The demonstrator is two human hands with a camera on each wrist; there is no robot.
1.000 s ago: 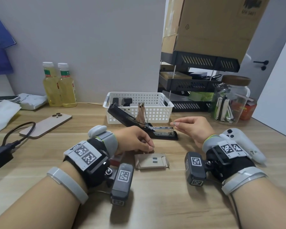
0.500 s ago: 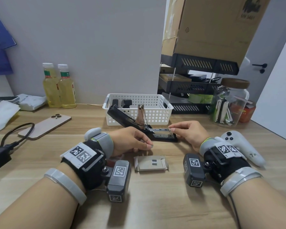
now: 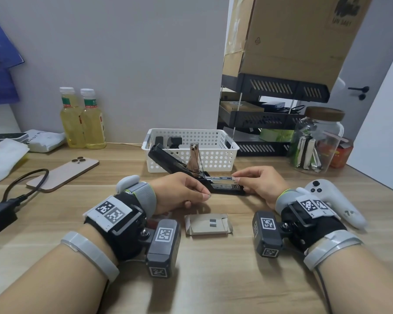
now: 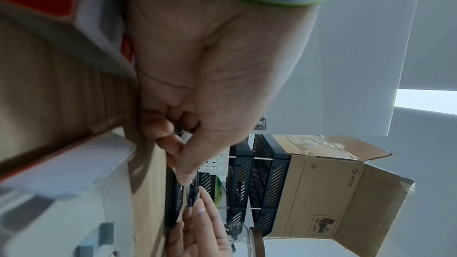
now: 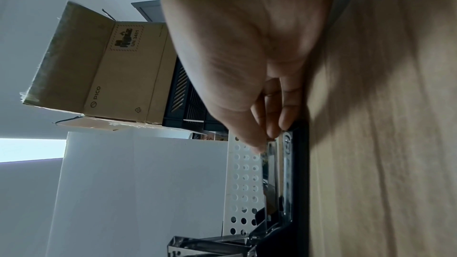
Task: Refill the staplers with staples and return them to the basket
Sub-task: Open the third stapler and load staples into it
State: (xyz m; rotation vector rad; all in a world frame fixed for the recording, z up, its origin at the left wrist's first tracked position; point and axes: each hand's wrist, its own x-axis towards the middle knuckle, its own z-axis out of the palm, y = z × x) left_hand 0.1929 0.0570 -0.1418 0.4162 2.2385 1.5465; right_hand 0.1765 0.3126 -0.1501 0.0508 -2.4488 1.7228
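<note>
Stapler point(image 3: 216, 181) open on worktop point(image 3: 213, 279), lid hinged back, just in front of white basket point(image 3: 216, 143). Right hand point(image 3: 260, 184) pinches magazine's front end, thumb and forefinger curled. Left hand point(image 3: 179, 192) fingers curled, pinching a small staple strip near hinge end.

Left hand point(image 3: 179, 193) and right hand point(image 3: 262, 185): bare, each fitted with a grey knitted cuff edged in lime green. Black wrist braces point(image 3: 123, 225) are strapped over both forearms, each topped by a white plate printed with two square black-and-white markers. Grey box cameras point(image 3: 163, 247) bearing similar markers are bolted to the inner wrists. Pale grey bands point(image 3: 90, 251) are worn higher up; a thin cable point(image 3: 322, 288) is seen trailing along the right forearm.
</note>
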